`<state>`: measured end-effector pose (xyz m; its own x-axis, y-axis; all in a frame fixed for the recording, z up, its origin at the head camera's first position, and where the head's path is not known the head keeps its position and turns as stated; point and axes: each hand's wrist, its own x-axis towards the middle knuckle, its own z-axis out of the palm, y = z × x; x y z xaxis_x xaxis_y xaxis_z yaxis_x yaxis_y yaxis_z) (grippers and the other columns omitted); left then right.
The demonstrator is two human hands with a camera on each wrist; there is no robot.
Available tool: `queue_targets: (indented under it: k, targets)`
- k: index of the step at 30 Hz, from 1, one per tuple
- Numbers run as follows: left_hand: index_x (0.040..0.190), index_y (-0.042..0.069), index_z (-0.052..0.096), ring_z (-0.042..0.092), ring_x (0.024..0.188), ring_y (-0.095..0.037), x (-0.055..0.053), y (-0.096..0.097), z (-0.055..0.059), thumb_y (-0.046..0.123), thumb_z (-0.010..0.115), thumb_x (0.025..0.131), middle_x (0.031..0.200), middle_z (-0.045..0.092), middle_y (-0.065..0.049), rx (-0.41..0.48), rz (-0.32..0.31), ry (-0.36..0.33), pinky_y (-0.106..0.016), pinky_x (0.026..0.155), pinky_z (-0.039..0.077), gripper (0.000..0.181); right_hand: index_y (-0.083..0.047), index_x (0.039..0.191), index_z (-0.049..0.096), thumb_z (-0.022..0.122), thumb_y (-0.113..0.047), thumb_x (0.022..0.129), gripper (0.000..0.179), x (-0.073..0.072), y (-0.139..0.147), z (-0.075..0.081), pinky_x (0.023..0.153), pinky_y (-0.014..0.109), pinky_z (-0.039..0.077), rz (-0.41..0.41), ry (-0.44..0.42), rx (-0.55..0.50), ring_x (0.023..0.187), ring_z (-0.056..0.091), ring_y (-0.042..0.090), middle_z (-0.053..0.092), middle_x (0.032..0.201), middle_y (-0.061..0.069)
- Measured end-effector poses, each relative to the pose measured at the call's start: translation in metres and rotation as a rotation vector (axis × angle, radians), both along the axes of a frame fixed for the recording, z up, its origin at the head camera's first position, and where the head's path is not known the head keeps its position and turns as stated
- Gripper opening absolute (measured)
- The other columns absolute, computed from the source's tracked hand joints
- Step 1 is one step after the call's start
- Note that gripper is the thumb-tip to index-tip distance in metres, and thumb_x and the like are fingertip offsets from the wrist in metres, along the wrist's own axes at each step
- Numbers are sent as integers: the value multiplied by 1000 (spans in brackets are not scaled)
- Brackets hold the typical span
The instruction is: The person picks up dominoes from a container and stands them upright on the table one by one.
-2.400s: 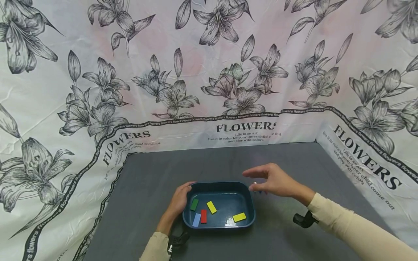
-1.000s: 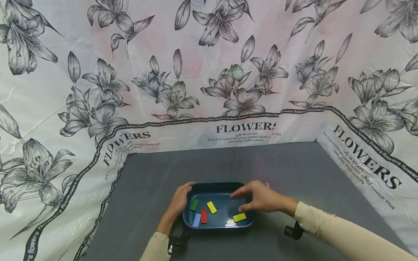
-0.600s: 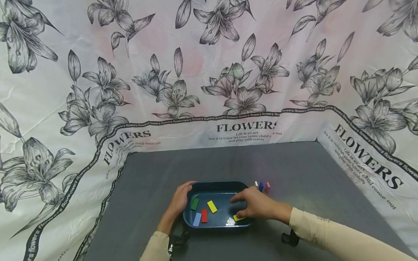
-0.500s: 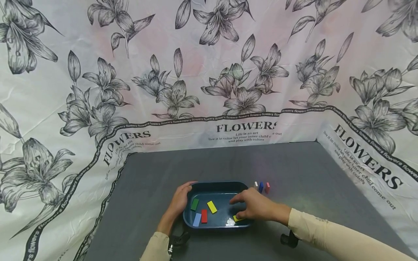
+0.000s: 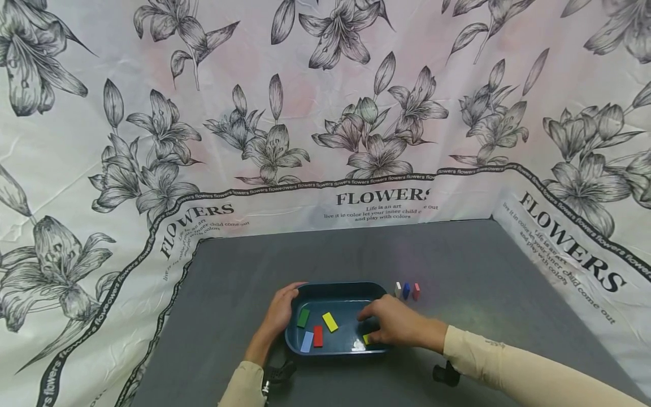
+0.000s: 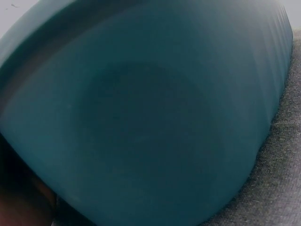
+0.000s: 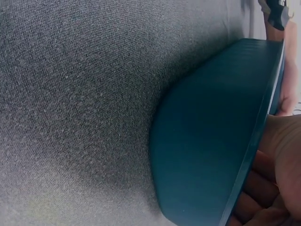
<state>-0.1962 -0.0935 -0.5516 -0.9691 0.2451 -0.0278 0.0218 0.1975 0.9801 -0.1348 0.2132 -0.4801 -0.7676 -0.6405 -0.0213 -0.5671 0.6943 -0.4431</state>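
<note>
Dark blue-green, round-cornered, plastic-looking tray (image 5: 338,290), long axis running left to right between hands. Left hand (image 5: 277,312) grips its left rim, well apart from flat yellow rectangular block (image 5: 365,340) on tray floor, right end. Right hand (image 5: 399,323) much nearer, reaching inside, thumb over block. Block's long axis mostly covered; from here, can't tell whether fingers pinch it.

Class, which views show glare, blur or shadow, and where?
Head: white glare on the floor of the teal tray, near its front; left wrist: the tray's side looks soft and dim; right wrist: the gray cloth shows fairly crisp weave, darkened by shadow beside the tray.
</note>
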Motion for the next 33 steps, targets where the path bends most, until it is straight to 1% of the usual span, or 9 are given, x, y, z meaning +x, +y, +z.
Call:
queue_targets:
  k: [1, 6, 13, 15, 20, 22, 26, 27, 33]
  targets:
    - [144, -2, 66, 63, 136, -39, 0, 0, 0, 13, 31, 114, 144, 69, -22, -3, -6, 8, -62, 122, 43, 49, -5, 121, 83, 91, -12, 86, 36, 0, -1, 0, 95, 43, 65, 1, -3, -3, 111, 79, 23, 83, 120, 7]
    - [145, -1, 66, 62, 136, -40, 2, -1, 0, 14, 32, 114, 146, 68, -22, -7, -3, 6, -63, 122, 43, 48, -5, 119, 84, 90, -11, 87, 33, 2, -4, -1, 92, 41, 66, -8, -25, 0, 106, 80, 22, 84, 118, 7]
    - [145, -1, 66, 63, 134, -39, 3, -1, -1, 15, 32, 114, 145, 68, -22, 4, -3, -7, -63, 122, 43, 48, -8, 116, 85, 92, -12, 85, 32, 2, -8, -3, 87, 38, 67, -21, -23, 37, 95, 78, 14, 84, 112, 4]
    - [145, -2, 65, 63, 134, -39, 3, -1, 0, 14, 32, 114, 144, 68, -23, 3, -11, 3, -63, 121, 44, 48, -9, 115, 85, 92, -12, 85, 31, 3, -9, -4, 87, 38, 67, -27, -25, 40, 93, 77, 12, 85, 111, 4]
    - [146, -3, 64, 63, 136, -40, 2, -1, 1, 14, 32, 114, 145, 68, -23, -6, -13, 5, -63, 121, 44, 49, -10, 115, 86, 91, -11, 86, 29, 5, -11, -4, 86, 38, 67, -32, -31, 42, 92, 77, 11, 85, 110, 3]
    - [146, -1, 65, 62, 136, -39, 2, -1, 1, 15, 32, 114, 146, 68, -22, -3, -3, -8, -63, 122, 42, 48, -10, 114, 86, 92, -11, 86, 29, 5, -11, -4, 86, 38, 67, -28, -24, 41, 92, 77, 10, 85, 110, 2]
    - [146, -1, 65, 62, 136, -39, 3, -1, 1, 15, 33, 114, 145, 68, -22, 2, 1, -10, -63, 122, 42, 48, -10, 113, 86, 92, -11, 85, 29, 5, -12, -4, 85, 37, 67, -23, -6, 51, 91, 77, 10, 85, 108, 2]
    - [145, 0, 66, 62, 136, -38, 3, -1, 1, 16, 33, 114, 145, 69, -21, 8, 8, -20, -63, 123, 42, 47, -10, 113, 86, 93, -11, 85, 29, 5, -12, -4, 85, 37, 67, -23, -3, 53, 90, 77, 10, 85, 108, 2]
    - [145, -1, 65, 62, 136, -38, 4, -1, 1, 16, 35, 114, 146, 68, -21, 34, 5, -31, -63, 122, 42, 47, -10, 112, 86, 93, -11, 84, 29, 5, -12, -5, 84, 37, 67, -28, 3, 71, 89, 77, 11, 85, 107, 2]
